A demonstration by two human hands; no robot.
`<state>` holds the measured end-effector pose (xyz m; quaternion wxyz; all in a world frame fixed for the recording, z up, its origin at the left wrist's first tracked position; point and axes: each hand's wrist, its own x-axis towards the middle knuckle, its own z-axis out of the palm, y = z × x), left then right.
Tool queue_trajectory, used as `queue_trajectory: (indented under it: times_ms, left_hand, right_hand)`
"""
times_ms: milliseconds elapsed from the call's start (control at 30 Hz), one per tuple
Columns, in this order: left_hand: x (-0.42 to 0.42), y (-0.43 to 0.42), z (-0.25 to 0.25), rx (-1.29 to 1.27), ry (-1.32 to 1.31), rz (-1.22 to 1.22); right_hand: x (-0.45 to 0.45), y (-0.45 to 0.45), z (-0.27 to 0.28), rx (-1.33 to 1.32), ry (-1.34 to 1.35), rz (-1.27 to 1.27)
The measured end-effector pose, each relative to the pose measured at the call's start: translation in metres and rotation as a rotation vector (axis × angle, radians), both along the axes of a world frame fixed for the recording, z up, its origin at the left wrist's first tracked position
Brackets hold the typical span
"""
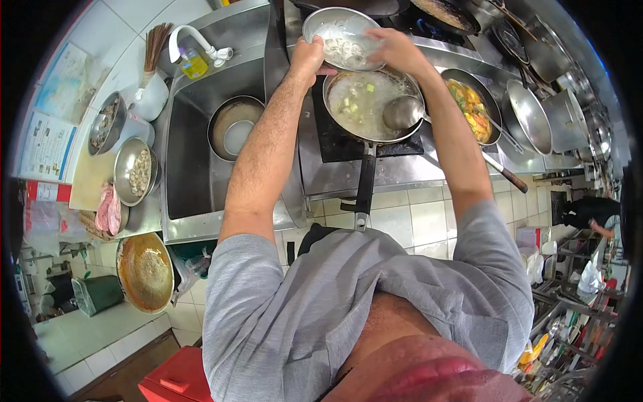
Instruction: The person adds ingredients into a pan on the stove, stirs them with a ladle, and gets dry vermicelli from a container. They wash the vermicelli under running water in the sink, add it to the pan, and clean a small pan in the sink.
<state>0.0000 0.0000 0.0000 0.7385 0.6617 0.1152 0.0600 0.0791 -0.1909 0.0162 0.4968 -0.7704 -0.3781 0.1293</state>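
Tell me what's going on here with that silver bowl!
The person's left hand grips a metal bowl with pale pieces inside. The right hand, blurred, is at the bowl's other side. Just nearer the person, a pan holds cloudy liquid and pale green chunks, with a ladle resting in it.

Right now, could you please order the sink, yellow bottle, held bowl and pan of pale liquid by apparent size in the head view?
Largest to smallest:
1. Sink
2. Pan of pale liquid
3. Held bowl
4. Yellow bottle
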Motion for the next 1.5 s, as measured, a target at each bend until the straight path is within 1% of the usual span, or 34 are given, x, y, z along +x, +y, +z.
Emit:
queue_trajectory:
  times_ms: [67, 100, 167, 200, 233, 267, 300, 333, 367, 433, 467, 500, 567, 600, 667, 700, 767, 800, 867, 900, 967, 1000, 1067, 1100, 1167, 1200, 1233, 1300, 1333, 1367, 1433, 1467, 1500]
  left_hand:
    - [-0.003, -0.005, -0.003, -0.01, -0.007, -0.016]
    - [0.002, -0.004, 0.008, 0.045, -0.031, -0.025]
    - [0.002, -0.012, 0.0, 0.063, 0.044, -0.054]
    - [-0.001, -0.014, -0.001, 0.093, 0.079, -0.024]
    - [-0.003, -0.016, -0.002, 0.091, 0.083, -0.023]
    - [-0.003, -0.018, -0.001, 0.071, 0.085, -0.037]
    - [-0.002, -0.017, -0.001, 0.051, 0.086, -0.049]
    - [0.0, -0.014, -0.003, 0.051, 0.086, -0.044]
    - [0.003, -0.012, -0.005, 0.002, 0.095, -0.074]
    - [0.002, -0.012, -0.001, -0.047, 0.101, -0.107]
    - [0.002, -0.012, 0.001, -0.037, 0.086, -0.066]
    - [0.001, -0.012, 0.003, -0.026, 0.072, -0.026]
    - [0.003, -0.008, 0.002, -0.036, 0.077, 0.008]
    - [0.006, -0.006, 0.0, -0.043, 0.078, 0.045]
    - [0.011, -0.001, -0.006, -0.034, 0.043, 0.095]
    - [0.012, 0.001, -0.009, -0.022, 0.007, 0.145]
    - [0.013, 0.006, -0.008, -0.041, 0.016, 0.175]
    - [0.014, 0.007, -0.008, -0.053, -0.006, 0.193]
    - [0.015, 0.009, -0.007, -0.065, -0.027, 0.21]
    - [0.015, 0.009, -0.006, -0.085, -0.036, 0.211]
    - [0.015, 0.008, -0.004, -0.103, -0.043, 0.206]
    - [0.014, 0.007, -0.003, -0.109, -0.063, 0.188]
    - [0.012, 0.006, -0.003, -0.112, -0.074, 0.171]
    - [0.011, 0.005, -0.004, -0.101, -0.071, 0.166]
    - [0.01, 0.004, -0.003, -0.087, -0.068, 0.159]
    - [0.009, 0.004, -0.003, -0.086, -0.079, 0.15]
    - [0.008, 0.004, -0.002, -0.087, -0.091, 0.142]
    - [0.009, 0.004, -0.001, -0.075, -0.078, 0.149]
    - [0.009, 0.003, -0.001, -0.062, -0.067, 0.153]
    - [0.009, 0.003, 0.0, -0.065, -0.069, 0.153]
    - [0.01, 0.003, -0.001, -0.063, -0.069, 0.156]
    - [0.009, 0.004, -0.001, -0.064, -0.07, 0.157]
    - [0.009, 0.004, 0.0, -0.056, -0.071, 0.161]
  right_hand:
    - [0.001, 0.022, -0.005, -0.461, -0.211, -0.054]
    - [0.001, 0.034, 0.0, -0.406, -0.232, -0.074]
    - [-0.014, 0.043, -0.004, -0.66, -0.226, 0.026]
    - [-0.031, 0.043, 0.007, -0.646, -0.12, 0.023]
    - [-0.023, 0.044, -0.005, -0.649, -0.117, 0.026]
    - [-0.008, 0.046, -0.021, -0.635, -0.153, 0.08]
    - [-0.006, 0.047, -0.023, -0.621, -0.188, 0.136]
    - [-0.004, 0.044, -0.027, -0.543, -0.191, 0.056]
    - [0.001, 0.041, -0.026, -0.543, -0.191, 0.058]
    - [0.006, 0.035, -0.009, -0.534, -0.131, -0.094]
    - [0.02, 0.033, -0.015, -0.325, 0.031, -0.152]
    - [0.022, 0.031, -0.011, -0.326, 0.034, -0.153]
    - [0.026, 0.026, -0.002, 0.002, 0.165, -0.253]
    - [0.026, 0.021, 0.001, -0.003, 0.169, -0.253]
    - [0.023, 0.01, 0.005, 0.144, 0.239, -0.23]
    - [0.02, 0.002, 0.002, 0.139, 0.242, -0.226]
    - [0.013, -0.013, -0.012, 0.323, 0.368, -0.255]
    - [0.008, -0.017, -0.022, 0.32, 0.368, -0.251]
    - [-0.004, -0.023, -0.051, 0.26, 0.461, -0.39]
    - [-0.009, -0.024, -0.065, 0.01, 0.345, -0.426]
    - [-0.013, -0.021, -0.107, -0.079, 0.219, -0.313]
    - [-0.013, -0.014, -0.122, -0.077, 0.22, -0.315]
    - [-0.011, 0.002, -0.141, -0.285, -0.045, -0.139]
    - [-0.008, 0.006, -0.141, -0.282, -0.039, -0.14]
    - [0.001, 0.012, -0.135, -0.287, -0.175, -0.347]
    - [-0.001, 0.007, -0.12, -0.25, -0.21, -0.411]
    - [0.001, 0.003, -0.119, -0.25, -0.209, -0.408]
    - [0.002, -0.004, -0.114, -0.311, -0.192, -0.51]
    - [-0.007, -0.003, -0.117, -0.424, -0.264, -0.479]
    - [-0.014, -0.004, -0.118, -0.427, -0.266, -0.479]
    - [-0.028, -0.004, -0.118, -0.341, -0.119, -0.269]
    - [-0.027, -0.006, -0.123, -0.267, -0.046, -0.364]
    - [-0.028, -0.009, -0.128, -0.268, -0.048, -0.365]
